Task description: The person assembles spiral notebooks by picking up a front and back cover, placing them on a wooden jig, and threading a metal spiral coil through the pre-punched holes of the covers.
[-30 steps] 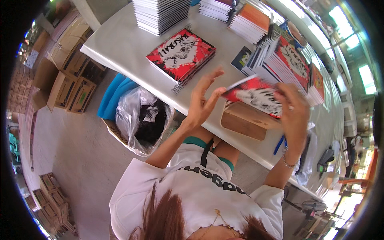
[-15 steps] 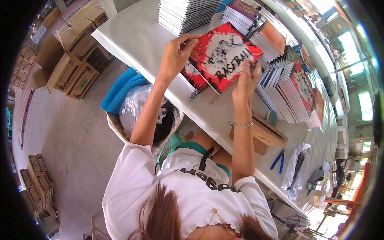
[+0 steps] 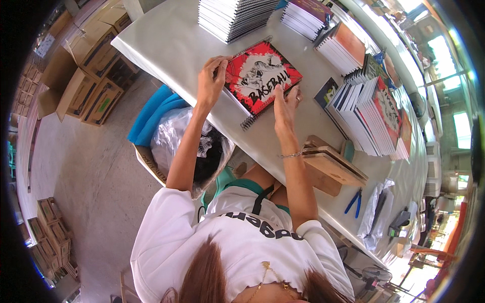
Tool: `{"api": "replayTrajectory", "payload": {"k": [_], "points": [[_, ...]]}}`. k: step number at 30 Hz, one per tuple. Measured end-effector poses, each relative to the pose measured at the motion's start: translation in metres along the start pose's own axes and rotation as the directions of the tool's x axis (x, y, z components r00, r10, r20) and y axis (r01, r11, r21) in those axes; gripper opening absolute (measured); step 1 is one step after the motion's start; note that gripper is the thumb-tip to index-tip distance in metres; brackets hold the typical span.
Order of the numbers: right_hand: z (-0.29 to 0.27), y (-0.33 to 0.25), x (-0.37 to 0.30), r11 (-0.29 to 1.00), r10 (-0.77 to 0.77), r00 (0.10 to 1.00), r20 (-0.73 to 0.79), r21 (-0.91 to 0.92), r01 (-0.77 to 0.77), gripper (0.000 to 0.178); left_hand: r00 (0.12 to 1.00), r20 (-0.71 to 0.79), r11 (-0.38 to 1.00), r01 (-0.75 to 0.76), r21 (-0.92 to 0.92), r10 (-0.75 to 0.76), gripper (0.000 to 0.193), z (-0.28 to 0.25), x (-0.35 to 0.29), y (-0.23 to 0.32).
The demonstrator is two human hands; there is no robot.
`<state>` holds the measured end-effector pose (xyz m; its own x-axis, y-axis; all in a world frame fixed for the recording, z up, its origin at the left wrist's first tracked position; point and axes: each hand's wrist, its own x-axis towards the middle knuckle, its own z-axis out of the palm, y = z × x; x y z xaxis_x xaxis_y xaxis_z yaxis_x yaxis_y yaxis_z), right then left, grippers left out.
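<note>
Our book (image 3: pixel 262 78), red w/ a b&w drawing, lies flat above the tabletop (image 3: pixel 161 43), just on the near side of the tall stack (image 3: pixel 232 22) & a bit to its R. Prob. >1 in this pile: coils (image 3: pixel 249 122) poke out on the edge facing the tall stack & on the one away from it; can't tell which is the top one's.

Our L hand (image 3: pixel 211 74) has fingertips at the L corner; can't tell if they pinch or just rest. Our R hand (image 3: pixel 287 103) grasps the edge away from the tall stack, nr the R corner, thumb on the cover, fingers at the side.

Handling, as we'd judge: light to mod. wt, OK one-handed, steadier w/ both. Cover looks stiff & a bit glossy, so prob. slides easily on another cover; pages prob. flop if we lift by the cover alone. Best hold for us: opp. corners, thumbs on top, fingers under the whole page block. Avoid the coils: thin wire, could bend or snag a neighbour. Corners may dent if dropped. We'd treat the orange books (image 3: pixel 348 39), R of the tall stack, the same.
</note>
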<state>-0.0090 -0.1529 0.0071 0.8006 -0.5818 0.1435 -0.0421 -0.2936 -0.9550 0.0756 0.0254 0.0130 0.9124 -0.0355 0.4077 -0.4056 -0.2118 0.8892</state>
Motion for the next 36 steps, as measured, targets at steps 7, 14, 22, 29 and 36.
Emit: {"api": "replayTrajectory", "payload": {"k": [7,14,22,29,36], "points": [[-0.004,0.003,0.046,0.984,0.123,0.96,-0.252,0.156,-0.085,0.058,0.942,-0.312,0.977,0.064,-0.205,-0.127,0.055,0.027,-0.013,0.004],[0.006,0.019,0.067,0.998,-0.013,0.946,-0.323,0.053,0.032,0.055,0.865,-0.471,0.958,0.033,-0.286,-0.171,0.059,0.055,-0.017,0.005],[0.011,0.024,0.07,0.989,-0.049,0.939,-0.34,0.114,0.093,0.05,0.865,-0.475,0.981,0.085,-0.177,-0.161,0.05,0.056,-0.021,0.004],[0.011,0.023,0.072,0.971,-0.04,0.923,-0.382,0.204,0.127,0.051,0.86,-0.485,0.979,0.07,-0.193,-0.157,0.051,0.06,-0.02,0.011],[-0.022,-0.053,0.005,0.953,-0.262,0.95,-0.17,0.113,0.283,0.052,0.851,-0.475,0.931,0.046,-0.362,-0.227,0.053,0.057,-0.018,-0.02]]}}
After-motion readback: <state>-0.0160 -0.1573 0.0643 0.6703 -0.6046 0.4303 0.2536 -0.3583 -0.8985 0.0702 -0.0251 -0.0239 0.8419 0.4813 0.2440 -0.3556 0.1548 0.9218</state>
